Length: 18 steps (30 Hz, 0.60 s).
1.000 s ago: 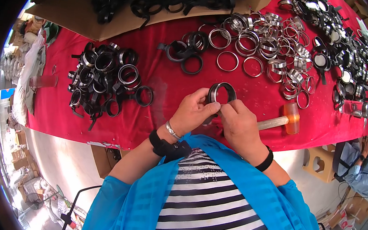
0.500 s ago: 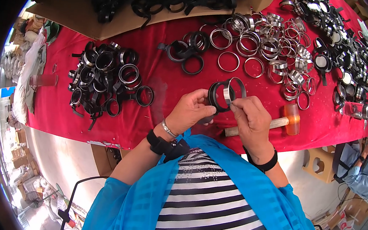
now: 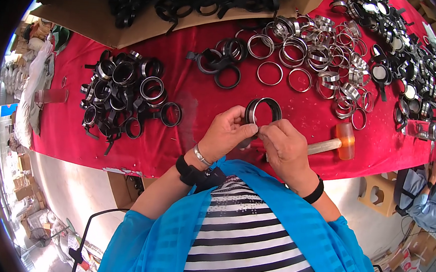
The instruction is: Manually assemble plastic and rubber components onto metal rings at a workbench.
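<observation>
Just above the table's near edge, my left hand (image 3: 227, 133) is closed around the lower left side of a black ring (image 3: 279, 110). A silver metal ring (image 3: 253, 108) sits at the black ring's opening; how deep it goes is not clear. My right hand (image 3: 285, 146) is closed with thumb and fingertips pinching the lower rim of the two rings. Its fingers partly hide the metal ring. Right beside that hand lies a mallet (image 3: 345, 142) with an amber head and wooden handle, the handle's end hidden behind the hand.
Loose metal rings (image 3: 318, 56) lie beyond my hands. A pile of black rings (image 3: 123, 94) is at left, and more black parts (image 3: 414, 80) at far right. A cardboard box (image 3: 88, 18) of black parts stands at the back. Another person's sleeve (image 3: 429, 209) shows at right.
The metal ring, held out at the black ring's right side before, now lines up with its opening. My right hand has moved left and slightly down, closer to my left hand.
</observation>
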Motion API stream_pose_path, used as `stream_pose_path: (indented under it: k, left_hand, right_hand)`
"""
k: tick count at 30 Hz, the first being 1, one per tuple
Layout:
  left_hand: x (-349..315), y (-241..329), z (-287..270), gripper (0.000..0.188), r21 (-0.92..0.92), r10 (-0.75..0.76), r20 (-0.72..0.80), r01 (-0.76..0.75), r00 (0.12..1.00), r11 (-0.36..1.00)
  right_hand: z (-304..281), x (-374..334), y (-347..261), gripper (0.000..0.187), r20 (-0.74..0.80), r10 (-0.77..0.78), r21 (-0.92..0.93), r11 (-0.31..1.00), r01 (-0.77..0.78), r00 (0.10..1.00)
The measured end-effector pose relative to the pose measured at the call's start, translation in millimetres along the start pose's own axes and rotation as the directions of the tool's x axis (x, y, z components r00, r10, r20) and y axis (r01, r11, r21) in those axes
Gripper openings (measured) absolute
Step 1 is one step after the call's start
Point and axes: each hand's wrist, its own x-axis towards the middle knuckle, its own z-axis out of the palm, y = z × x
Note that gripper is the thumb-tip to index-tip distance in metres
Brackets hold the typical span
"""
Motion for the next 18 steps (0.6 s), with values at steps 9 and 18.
stream_pose_path:
  k: [9,18]
  left_hand:
    - [-1.7,2.1,1.4,0.014,0.021,-0.024,-0.096,0.027,0.995,0.999]
    - [-2.1,2.3,-2.9,0.02,-0.13,0.008,-0.016,-0.01,1.0,0.991]
  right_hand:
    - [-1.4,4.7,-3.6,0.014,-0.022,-0.044,0.065,0.997,0.045,0.999]
    - [-13.7,9.0,16.7,0.032,0.131,0.524,0.555,0.664,-0.501,0.841]
